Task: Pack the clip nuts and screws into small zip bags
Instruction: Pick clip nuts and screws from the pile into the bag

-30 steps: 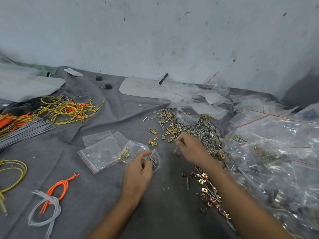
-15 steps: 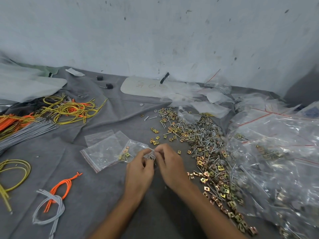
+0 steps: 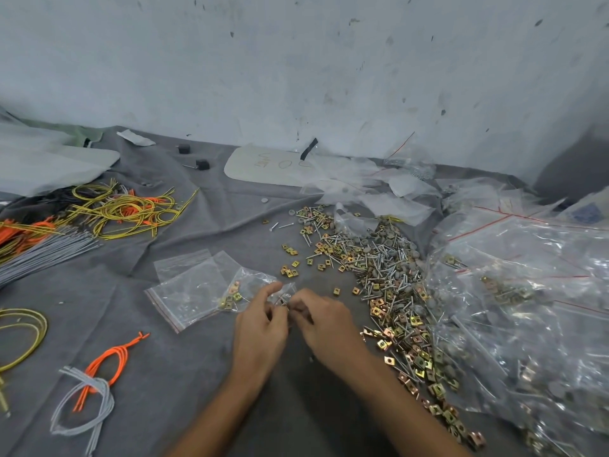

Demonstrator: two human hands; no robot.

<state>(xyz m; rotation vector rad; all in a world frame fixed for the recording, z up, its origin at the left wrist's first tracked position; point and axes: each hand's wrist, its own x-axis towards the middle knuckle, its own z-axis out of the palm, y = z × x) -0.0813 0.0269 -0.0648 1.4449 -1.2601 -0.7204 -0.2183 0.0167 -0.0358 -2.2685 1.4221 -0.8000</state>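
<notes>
A creased grey cloth (image 3: pixel 171 384) covers the surface and runs back to a scuffed pale wall (image 3: pixel 296 77) at twelve o'clock. Yellow, orange and grey wires (image 3: pixel 125 209) lie at nine to ten o'clock, and an orange loop (image 3: pixel 112 357) knotted with grey strands lies at seven. A pile (image 3: pixel 389 278) of loose screws and clip nuts stretches from one o'clock down to five, against large clear sacks (image 3: pixel 527 291) at three. The hands meet at the centre. The left hand (image 3: pixel 260 328) has its fingers curled, thumb and forefinger pinching the mouth of a small zip bag (image 3: pixel 255 280). The right hand (image 3: pixel 326 321) pinches the same mouth from three o'clock, fingertips close against the left's. Whether it also holds a screw cannot be told. The bag lies on the cloth toward ten o'clock of the hands, with several nuts (image 3: pixel 230 296) in its far end, overlapping flat spare bags (image 3: pixel 188 291). Both forearms enter from six o'clock and converge, backs of the hands up.
</notes>
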